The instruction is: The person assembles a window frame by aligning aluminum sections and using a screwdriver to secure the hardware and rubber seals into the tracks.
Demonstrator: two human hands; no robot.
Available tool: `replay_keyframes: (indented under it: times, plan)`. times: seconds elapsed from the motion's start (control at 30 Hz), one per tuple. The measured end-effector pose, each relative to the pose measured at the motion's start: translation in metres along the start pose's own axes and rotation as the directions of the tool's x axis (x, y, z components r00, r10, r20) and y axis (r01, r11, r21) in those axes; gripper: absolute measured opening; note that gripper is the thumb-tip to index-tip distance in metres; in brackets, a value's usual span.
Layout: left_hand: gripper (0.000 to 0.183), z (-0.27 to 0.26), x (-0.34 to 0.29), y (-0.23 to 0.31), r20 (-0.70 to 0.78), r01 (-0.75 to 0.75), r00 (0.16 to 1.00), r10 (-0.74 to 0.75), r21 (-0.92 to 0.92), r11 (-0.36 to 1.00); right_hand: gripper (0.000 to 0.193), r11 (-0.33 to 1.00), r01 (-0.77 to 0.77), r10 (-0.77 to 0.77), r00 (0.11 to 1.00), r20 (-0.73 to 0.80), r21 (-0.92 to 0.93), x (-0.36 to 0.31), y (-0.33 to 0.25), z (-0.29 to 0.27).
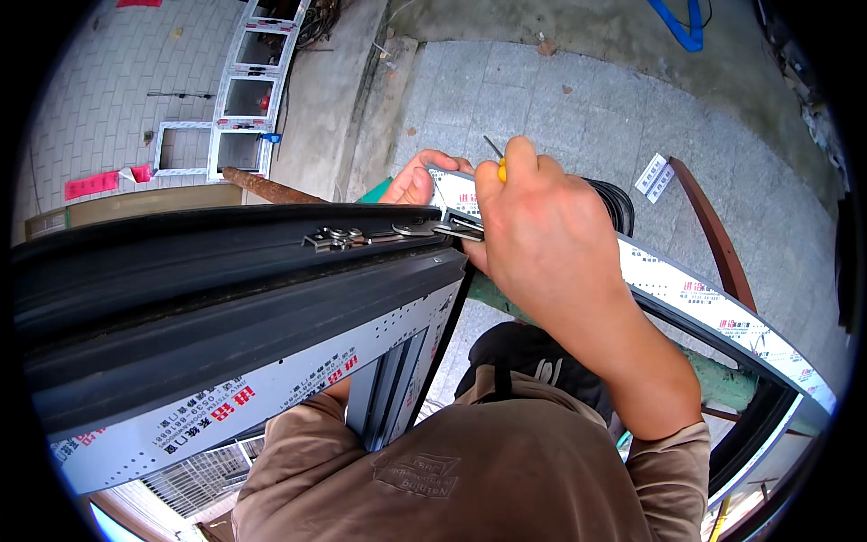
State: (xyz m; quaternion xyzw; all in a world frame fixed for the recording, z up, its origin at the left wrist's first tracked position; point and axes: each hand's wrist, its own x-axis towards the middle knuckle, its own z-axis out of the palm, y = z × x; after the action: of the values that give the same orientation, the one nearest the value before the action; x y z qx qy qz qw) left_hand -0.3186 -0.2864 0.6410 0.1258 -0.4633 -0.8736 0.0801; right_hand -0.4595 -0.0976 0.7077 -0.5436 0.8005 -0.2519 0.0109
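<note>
At the corner of a dark window frame (226, 298), a metal hinge arm (415, 229) runs along the channel in its edge. My right hand (551, 217) is closed beside that corner, around a yellow-handled tool (502, 169) with a thin metal shaft poking out toward the upper left. The shape of its handle is mostly hidden by my fingers. On the far side of the corner, my left hand (414, 182) has its fingers bent around the white-filmed end of a second frame piece (668, 271), which stretches away to the right.
Behind the frame lies a rusty pipe (271, 188). White-framed panels (246, 98) stand at the upper left. A coil of black cable (614, 206) sits beyond my right hand. Farther right are a brown curved bar (709, 226), a white label card (654, 177) and a blue strap (684, 27).
</note>
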Motion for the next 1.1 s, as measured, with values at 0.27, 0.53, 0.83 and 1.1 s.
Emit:
replay_keyframes:
  times: [0.27,0.53,0.83,1.1]
  plan:
    - [0.041,0.008,-0.001,0.003,0.018,-0.01,1.0,0.011,-0.066,0.998,0.045,0.998,-0.016,0.019,0.999,-0.043,0.067,0.0,-0.001,0.001]
    - [0.041,-0.004,0.002,-0.007,0.037,0.004,0.999,0.002,-0.166,0.986,0.046,0.999,-0.041,0.042,0.999,-0.021,0.026,-0.003,0.002,0.005]
    - [0.045,-0.001,-0.001,0.002,-0.02,0.043,0.999,-0.045,-0.101,0.994,0.034,1.0,-0.021,0.021,0.999,-0.024,-0.013,-0.004,0.003,0.005]
    - [0.05,-0.005,-0.001,-0.002,-0.031,-0.013,0.999,0.013,-0.013,1.0,0.046,0.999,-0.033,0.033,0.999,-0.017,0.004,-0.002,0.001,0.004]
